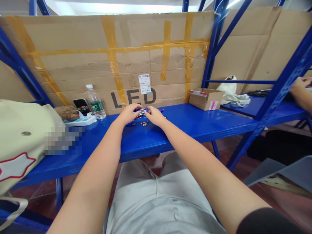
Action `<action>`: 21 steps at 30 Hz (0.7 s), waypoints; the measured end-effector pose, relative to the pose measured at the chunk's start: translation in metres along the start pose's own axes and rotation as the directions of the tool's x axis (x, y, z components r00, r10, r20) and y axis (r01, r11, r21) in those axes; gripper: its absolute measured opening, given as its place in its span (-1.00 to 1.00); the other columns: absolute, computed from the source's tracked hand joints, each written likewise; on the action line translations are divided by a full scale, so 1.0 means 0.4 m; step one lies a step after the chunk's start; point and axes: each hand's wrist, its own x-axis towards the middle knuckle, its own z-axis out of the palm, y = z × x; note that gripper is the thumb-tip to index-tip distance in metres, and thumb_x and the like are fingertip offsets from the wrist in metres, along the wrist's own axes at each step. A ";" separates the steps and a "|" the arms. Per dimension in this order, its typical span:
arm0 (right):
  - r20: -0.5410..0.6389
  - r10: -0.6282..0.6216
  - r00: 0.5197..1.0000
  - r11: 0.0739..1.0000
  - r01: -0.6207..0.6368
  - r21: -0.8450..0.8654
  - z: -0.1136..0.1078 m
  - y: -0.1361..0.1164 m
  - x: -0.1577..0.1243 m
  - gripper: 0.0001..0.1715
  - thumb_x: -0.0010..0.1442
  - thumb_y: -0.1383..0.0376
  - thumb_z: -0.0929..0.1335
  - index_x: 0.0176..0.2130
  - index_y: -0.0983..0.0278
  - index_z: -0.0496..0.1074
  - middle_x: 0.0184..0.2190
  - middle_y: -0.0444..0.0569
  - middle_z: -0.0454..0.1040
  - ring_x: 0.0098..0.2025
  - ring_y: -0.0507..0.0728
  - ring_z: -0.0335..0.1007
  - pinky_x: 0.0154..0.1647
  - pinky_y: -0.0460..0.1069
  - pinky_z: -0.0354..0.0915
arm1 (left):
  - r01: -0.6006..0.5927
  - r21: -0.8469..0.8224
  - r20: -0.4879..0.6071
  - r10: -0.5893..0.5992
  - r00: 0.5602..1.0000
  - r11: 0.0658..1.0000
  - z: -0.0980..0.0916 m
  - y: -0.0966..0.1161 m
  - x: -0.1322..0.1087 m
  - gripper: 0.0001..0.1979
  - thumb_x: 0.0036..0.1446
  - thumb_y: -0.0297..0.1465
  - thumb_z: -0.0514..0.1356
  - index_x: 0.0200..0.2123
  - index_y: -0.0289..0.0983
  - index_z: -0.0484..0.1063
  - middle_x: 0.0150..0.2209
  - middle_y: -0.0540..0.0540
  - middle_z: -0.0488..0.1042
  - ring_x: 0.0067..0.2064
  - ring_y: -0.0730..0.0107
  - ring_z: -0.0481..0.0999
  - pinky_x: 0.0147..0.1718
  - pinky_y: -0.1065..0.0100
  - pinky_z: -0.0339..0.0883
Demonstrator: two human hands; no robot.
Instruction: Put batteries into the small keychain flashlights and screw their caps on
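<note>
Both my hands rest on the blue shelf around a heap of slim, shiny, coloured pens (141, 113). My left hand (131, 113) curls its fingers and thumb against the heap's left side. From the right, my right hand (155, 115) closes around the other side, thumb toward the middle. The fingers hide much of the heap, so single pens are hard to make out. A dark blue pen (131, 124) lies on the shelf just below my left hand. Several small silvery metal parts (144, 123) sit in a loose cluster in front of the heap.
On the blue shelf (187, 122) stand a water bottle (97, 103), a phone (82, 106), a white power strip (81, 121) and a small carton (206, 98). A cream bag (26, 130) is at left. Behind rises a cardboard sheet (85, 68). Another person's hand (302, 89) shows at far right.
</note>
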 end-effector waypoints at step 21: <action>0.077 0.078 0.994 0.890 -0.034 -0.455 -0.036 -0.048 -0.036 -0.52 0.37 0.09 0.07 -0.08 0.34 0.34 -0.14 0.19 0.54 -0.08 0.30 0.46 -0.13 0.08 0.27 | 0.033 0.080 0.010 -0.034 0.999 0.996 0.029 0.031 0.013 -0.73 0.13 -0.27 0.09 -0.25 -0.28 0.52 -0.24 -0.13 0.53 -0.16 0.20 0.47 -0.14 0.26 0.32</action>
